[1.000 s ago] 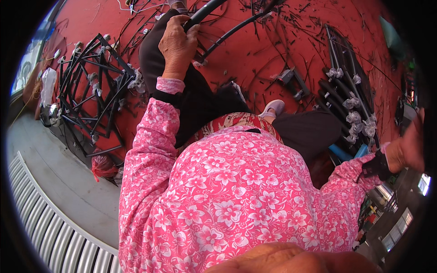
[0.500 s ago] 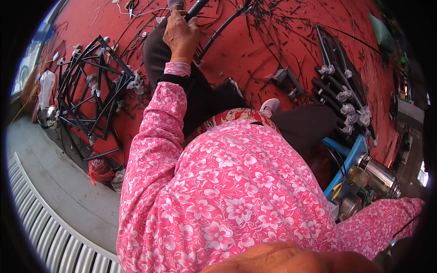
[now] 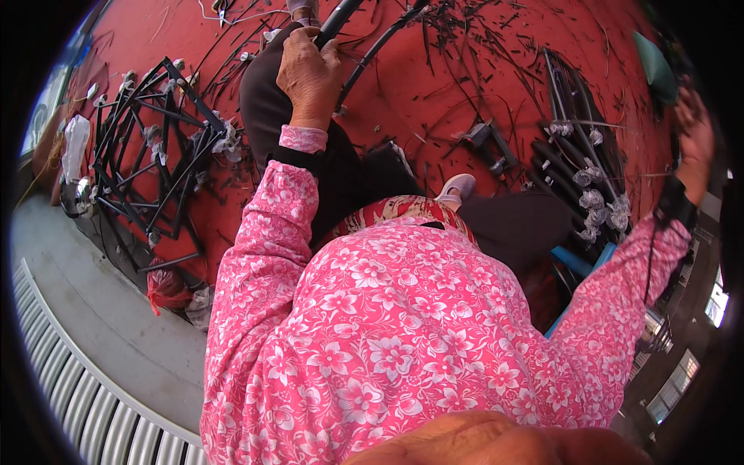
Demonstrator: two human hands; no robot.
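Gripping a dark tube (image 3: 339, 21), left hand (image 3: 308, 71) sat well apart from right hand (image 3: 694, 128), whose grasp I couldn't tell. Tube looked stiff, probably slick; best held mid-shaft.

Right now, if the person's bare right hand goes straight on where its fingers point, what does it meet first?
The bare right hand would probably meet the smooth green rounded object ahead, though the depth between them is unclear.
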